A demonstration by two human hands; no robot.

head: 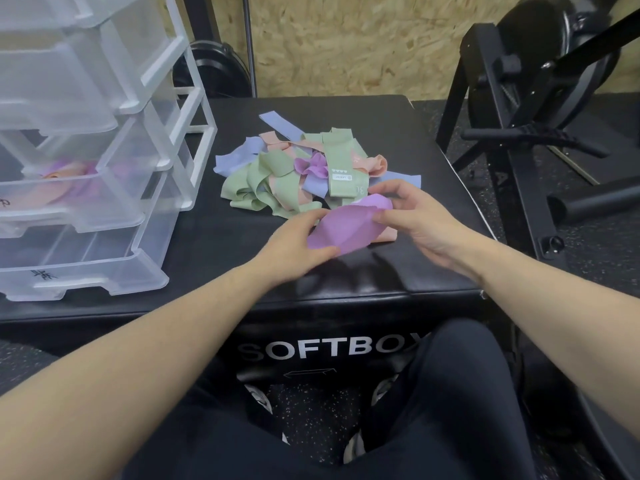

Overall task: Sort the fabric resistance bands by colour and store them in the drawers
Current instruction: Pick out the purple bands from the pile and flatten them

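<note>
Both hands hold one purple band just above the black padded surface: the left hand has its grip closed on the band's near-left edge, thumb beneath and fingers over the top, and the right hand pinches the far-right edge between thumb and fingertips. Directly behind the held band lies the mixed pile of bands in green, peach, blue and purple, touching it. At the left of the surface stands a clear plastic drawer unit with its drawers pulled out, one of them containing purple and peach bands.
</note>
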